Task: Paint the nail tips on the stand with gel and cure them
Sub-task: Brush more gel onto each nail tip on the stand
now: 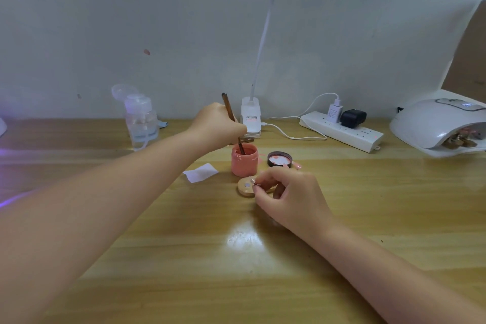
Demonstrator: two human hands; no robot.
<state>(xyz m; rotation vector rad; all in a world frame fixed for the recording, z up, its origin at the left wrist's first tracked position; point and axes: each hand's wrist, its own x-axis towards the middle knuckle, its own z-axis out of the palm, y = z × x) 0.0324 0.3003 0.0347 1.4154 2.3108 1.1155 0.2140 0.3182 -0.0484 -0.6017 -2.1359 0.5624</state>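
My left hand (217, 125) grips a brown-handled brush (228, 108), and the brush's tip dips into an open pink gel jar (244, 160). The jar's dark lid (279, 159) lies just to its right, inside up. In front of the jar sits a small round wooden stand (246, 187) with a metal dot on top. My right hand (288, 194) pinches a small nail tip holder (254, 183) at the stand's right side and covers part of the stand. The nail curing lamp (436, 123) at the far right holds several wooden pieces in its opening.
A clear pump bottle (140, 119) stands at the back left. The clip-on desk lamp (251, 117) and a white power strip (342, 130) with plugs and cables line the back edge. A white paper scrap (201, 172) lies left of the jar on the wooden table (236, 258).
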